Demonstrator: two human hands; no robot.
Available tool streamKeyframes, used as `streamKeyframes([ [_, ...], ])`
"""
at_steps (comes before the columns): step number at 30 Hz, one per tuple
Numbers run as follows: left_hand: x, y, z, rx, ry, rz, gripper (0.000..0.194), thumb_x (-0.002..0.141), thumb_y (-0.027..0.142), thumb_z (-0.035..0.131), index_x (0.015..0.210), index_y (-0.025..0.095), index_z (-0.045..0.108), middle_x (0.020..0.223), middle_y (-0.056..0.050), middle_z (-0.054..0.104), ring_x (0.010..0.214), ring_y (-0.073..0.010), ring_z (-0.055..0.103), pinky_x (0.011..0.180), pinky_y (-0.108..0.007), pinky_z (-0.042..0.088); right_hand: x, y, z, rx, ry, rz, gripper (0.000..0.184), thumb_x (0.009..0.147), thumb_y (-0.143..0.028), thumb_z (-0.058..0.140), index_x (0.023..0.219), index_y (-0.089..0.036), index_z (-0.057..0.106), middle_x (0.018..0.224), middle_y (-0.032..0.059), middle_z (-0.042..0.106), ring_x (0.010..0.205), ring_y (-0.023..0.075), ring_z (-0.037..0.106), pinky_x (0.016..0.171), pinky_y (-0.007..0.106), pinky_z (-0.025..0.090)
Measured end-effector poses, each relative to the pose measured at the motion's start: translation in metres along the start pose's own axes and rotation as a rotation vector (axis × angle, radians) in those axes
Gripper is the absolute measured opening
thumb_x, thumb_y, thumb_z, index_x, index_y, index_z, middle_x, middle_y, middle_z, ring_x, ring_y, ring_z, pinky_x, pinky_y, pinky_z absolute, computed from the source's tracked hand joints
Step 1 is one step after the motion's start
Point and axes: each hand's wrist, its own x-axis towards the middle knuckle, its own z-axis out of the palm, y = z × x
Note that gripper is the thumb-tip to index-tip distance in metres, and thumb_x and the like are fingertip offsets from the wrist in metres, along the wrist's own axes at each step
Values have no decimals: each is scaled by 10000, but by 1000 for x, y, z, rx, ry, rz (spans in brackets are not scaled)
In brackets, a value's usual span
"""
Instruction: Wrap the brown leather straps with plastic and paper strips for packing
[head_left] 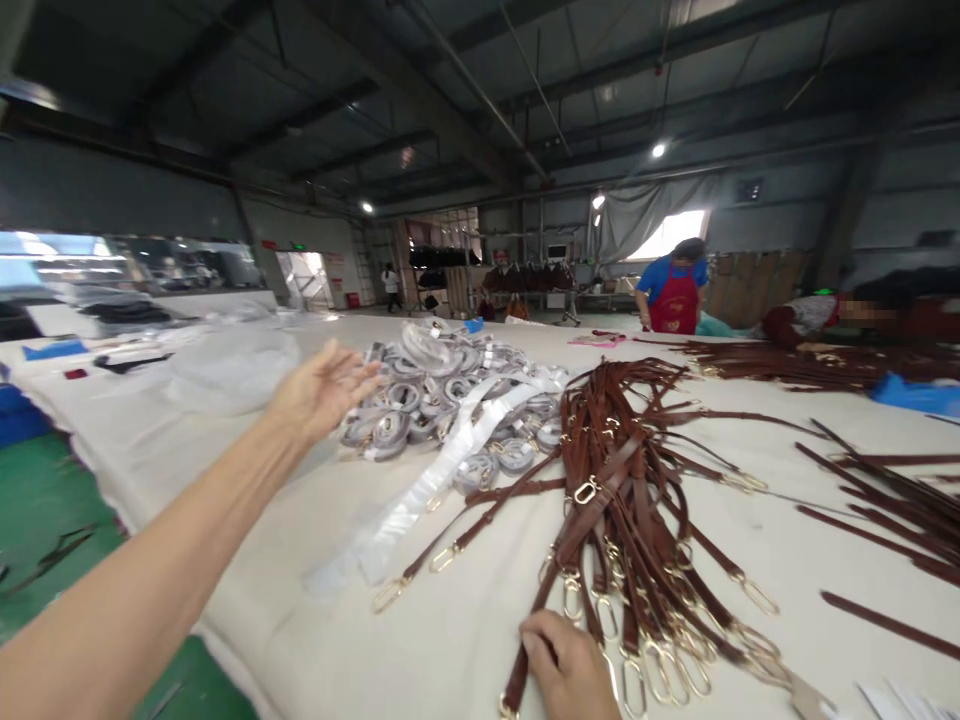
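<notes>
My left hand [326,388] is stretched out over the table with its fingers apart, holding nothing, at the left edge of a heap of coiled straps in clear plastic [442,385]. My right hand [568,665] is at the near edge of a brown strap pile [611,450], with thumb and fingers closed on one brown leather strap [541,600]. Gold oval rings and clasps hang from many strap ends, close to my right hand. Between the two piles lies a strip of clear plastic sleeves [442,470].
A white-covered table [315,640] spreads in front of me. More brown straps [892,500] lie at the right, with a blue plastic bag [915,393] behind. Clear plastic sheeting [232,370] lies at the left. A person in a red apron [675,295] stands at the far side; another leans over straps.
</notes>
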Motion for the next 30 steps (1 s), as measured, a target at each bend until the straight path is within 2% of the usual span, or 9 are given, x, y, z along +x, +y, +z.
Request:
streamKeyframes([
  [2,-1,-4,19,31,-2,-7,179,984,316,485,851,204,530,958,-1,671,1083,-202,634,988,-355,521,1,-9,-5,-19,-29,17,255,952,-296,469,878,-249,708,842,19,744,811,210,700,736,274,478],
  [4,-18,-26,34,146,-80,-98,159,923,328,580,943,172,604,1020,-34,690,985,-224,657,961,-398,531,3,-17,-8,-43,-31,42,229,938,-223,495,872,-247,713,850,12,743,814,200,695,731,265,457],
  [7,-64,-81,52,342,-292,-240,280,772,377,749,923,146,707,969,-98,741,739,-218,673,737,-365,570,4,-26,-10,-61,-25,71,219,928,-174,528,861,-245,723,856,5,750,816,196,690,721,259,434],
  [11,-120,-153,80,513,-507,-308,298,681,402,795,840,160,723,858,-93,753,753,-256,704,666,-345,540,4,-28,-10,-48,-24,85,208,921,-165,544,877,-250,730,882,2,754,835,205,688,730,268,429],
  [16,-147,-204,117,679,-584,-228,152,763,221,675,904,164,681,988,-97,738,931,-255,685,890,-377,502,4,-23,-5,-27,-21,103,214,894,-146,542,894,-227,739,895,38,756,847,241,691,751,300,444],
  [20,-153,-220,137,776,-620,-145,11,829,171,613,828,179,619,822,-20,670,811,-204,627,840,-366,456,7,-21,-1,21,-23,100,230,863,-121,550,929,-209,752,936,75,764,881,268,701,774,323,459],
  [23,-154,-219,142,801,-657,-126,211,782,201,621,608,211,503,592,36,516,644,-182,517,705,-323,389,9,-19,0,90,-16,103,235,837,-124,580,945,-209,770,969,88,774,910,279,706,797,335,468],
  [26,-154,-211,137,718,-706,-158,260,766,325,584,577,227,434,551,44,484,593,-168,481,624,-297,355,11,-17,2,198,6,113,210,807,-138,608,896,-206,786,912,78,775,864,261,701,782,333,470],
  [30,-153,-194,112,586,-736,-285,390,773,597,507,657,232,435,583,38,547,485,-142,480,503,-266,357,12,-15,-1,417,14,150,121,750,-205,634,755,-171,750,641,34,684,589,186,606,582,286,433],
])
